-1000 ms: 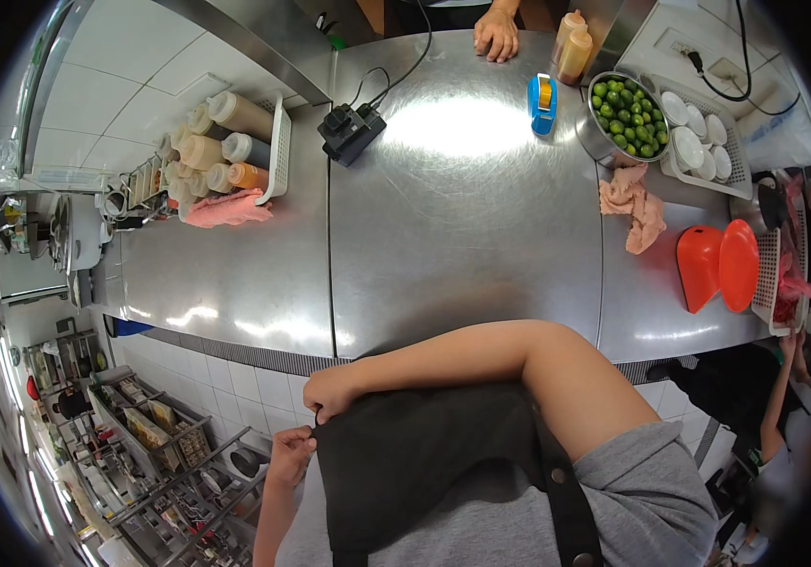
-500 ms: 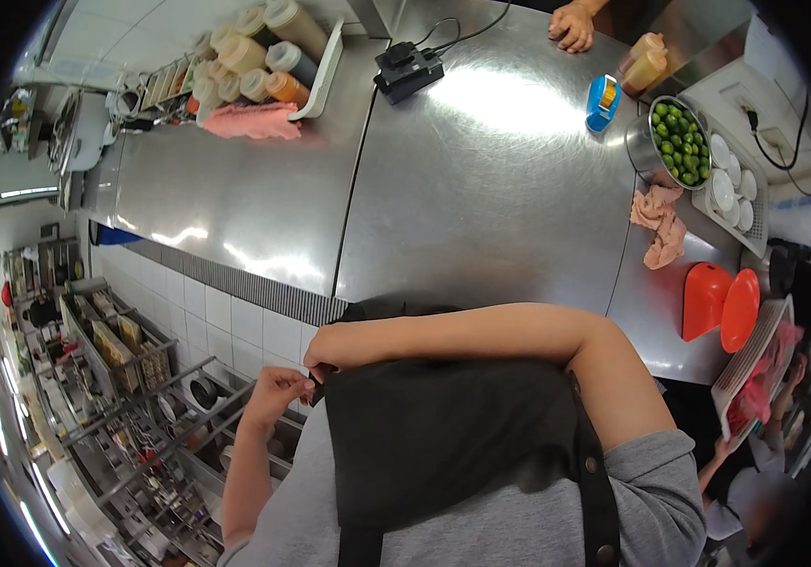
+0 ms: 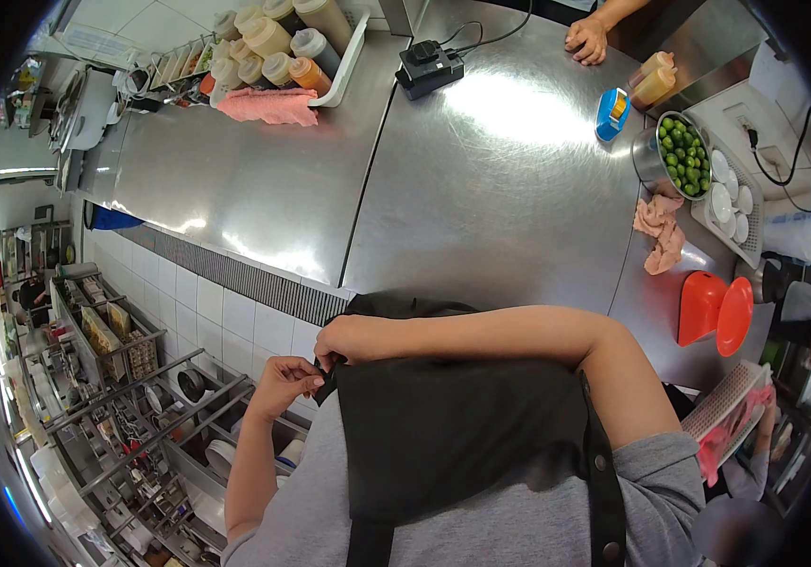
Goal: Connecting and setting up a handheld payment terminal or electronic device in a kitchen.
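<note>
I wear a black apron (image 3: 462, 444) with dark snap buttons on its right strap, over a grey shirt (image 3: 481, 515). My right arm reaches across my chest, and my right hand (image 3: 347, 340) is closed on the apron's left upper corner. Just below it, my left hand (image 3: 284, 386) has thumb and forefinger pinched together against the same dark edge. The two hands almost touch. What lies between the fingertips is small and partly hidden by them.
Ahead is a steel counter (image 3: 481, 217) with a black device (image 3: 429, 68), a pot of limes (image 3: 649, 163), a crumpled cloth (image 3: 661, 231) and a red scale-like object (image 3: 703, 307). Sauce bottles (image 3: 268, 42) fill a tray. Another person's hand (image 3: 587, 40) rests there. Someone carries a basket (image 3: 722, 402) at right.
My view has shifted slightly, so the counter items sit a little differently. Both hands stay at the apron corner. The basket at right has moved nearer to my side with its carrier.
</note>
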Available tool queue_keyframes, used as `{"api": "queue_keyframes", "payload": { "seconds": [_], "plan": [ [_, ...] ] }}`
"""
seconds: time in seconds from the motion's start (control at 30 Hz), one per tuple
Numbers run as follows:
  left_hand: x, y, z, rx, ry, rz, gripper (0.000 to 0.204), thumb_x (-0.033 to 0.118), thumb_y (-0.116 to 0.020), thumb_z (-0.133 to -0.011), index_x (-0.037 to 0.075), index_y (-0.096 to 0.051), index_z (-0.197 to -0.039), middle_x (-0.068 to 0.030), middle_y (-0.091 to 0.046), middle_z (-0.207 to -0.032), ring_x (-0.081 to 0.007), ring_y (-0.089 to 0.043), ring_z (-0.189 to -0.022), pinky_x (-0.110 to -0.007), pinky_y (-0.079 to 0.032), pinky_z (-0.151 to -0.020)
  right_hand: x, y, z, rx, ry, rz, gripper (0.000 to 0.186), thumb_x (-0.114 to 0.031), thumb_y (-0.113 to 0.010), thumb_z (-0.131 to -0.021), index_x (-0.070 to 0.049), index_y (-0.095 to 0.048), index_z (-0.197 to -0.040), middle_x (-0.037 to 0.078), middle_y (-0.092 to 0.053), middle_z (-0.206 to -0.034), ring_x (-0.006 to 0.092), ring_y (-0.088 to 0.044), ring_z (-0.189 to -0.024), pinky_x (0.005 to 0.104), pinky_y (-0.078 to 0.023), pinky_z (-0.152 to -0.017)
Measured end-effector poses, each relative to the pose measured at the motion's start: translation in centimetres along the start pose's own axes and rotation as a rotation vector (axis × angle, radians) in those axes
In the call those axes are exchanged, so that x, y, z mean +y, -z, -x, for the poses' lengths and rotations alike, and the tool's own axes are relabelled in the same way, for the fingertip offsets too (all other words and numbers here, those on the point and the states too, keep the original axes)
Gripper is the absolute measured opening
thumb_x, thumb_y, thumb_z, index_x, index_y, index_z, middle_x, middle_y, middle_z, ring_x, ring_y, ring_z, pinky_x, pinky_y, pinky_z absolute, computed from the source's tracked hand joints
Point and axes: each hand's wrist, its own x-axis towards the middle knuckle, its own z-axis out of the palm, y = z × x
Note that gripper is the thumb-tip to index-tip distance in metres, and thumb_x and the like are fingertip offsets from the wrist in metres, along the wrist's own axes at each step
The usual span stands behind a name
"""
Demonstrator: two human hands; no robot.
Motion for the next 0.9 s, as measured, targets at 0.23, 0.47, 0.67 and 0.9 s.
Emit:
{"api": "queue_keyframes", "payload": {
  "seconds": [0.23, 0.47, 0.67, 0.9],
  "plan": [
    [2.1, 0.1, -1.2, 0.016, 0.033, -0.033, 0.016, 0.011, -0.077, -0.087, 0.0, -0.065, -0.091, -0.001, -0.066, -0.071, -0.0056, -0.055, -0.057, -0.022, -0.044, -0.055, -0.1, 0.1, -1.7, -0.007, 0.029, 0.211, 0.021, -0.011, -0.07, -0.08, -0.007, -0.064, -0.099, 0.014, -0.069, -0.091, 0.0315, -0.068, -0.087, 0.0404, -0.052, -0.074],
    [2.9, 0.7, -1.0, -0.106, 0.061, -0.24, 0.011, -0.001, -0.073, -0.08, -0.002, -0.074, -0.092, -0.004, -0.07, -0.076, -0.009, -0.062, -0.071, -0.026, -0.051, -0.067, -0.5, 1.4, -0.4, 0.084, 0.05, 0.152, 0.018, -0.009, -0.068, -0.079, -0.005, -0.065, -0.096, 0.012, -0.07, -0.084, 0.0329, -0.069, -0.082, 0.0411, -0.053, -0.07],
    [4.6, -1.3, -0.2, -0.061, -0.18, -0.521, 0.018, -0.005, -0.068, -0.075, -0.002, -0.075, -0.092, -0.005, -0.071, -0.076, -0.0098, -0.062, -0.072, -0.028, -0.051, -0.068, 0.7, 1.6, -1.2, 0.056, -0.028, 0.012, 0.011, -0.008, -0.066, -0.078, -0.002, -0.069, -0.087, 0.012, -0.071, -0.083, 0.0288, -0.07, -0.08, 0.0384, -0.053, -0.068],
    [5.7, -2.6, -0.4, -0.106, -0.128, -0.691, 0.012, -0.001, -0.072, -0.08, -0.004, -0.073, -0.092, -0.0051, -0.07, -0.074, -0.0074, -0.06, -0.067, -0.026, -0.049, -0.062, 1.9, 1.2, -1.4, 0.133, -0.046, -0.166, 0.014, -0.01, -0.067, -0.077, -0.001, -0.071, -0.088, 0.012, -0.072, -0.085, 0.0261, -0.07, -0.08, 0.0375, -0.054, -0.07]
  ]
}}
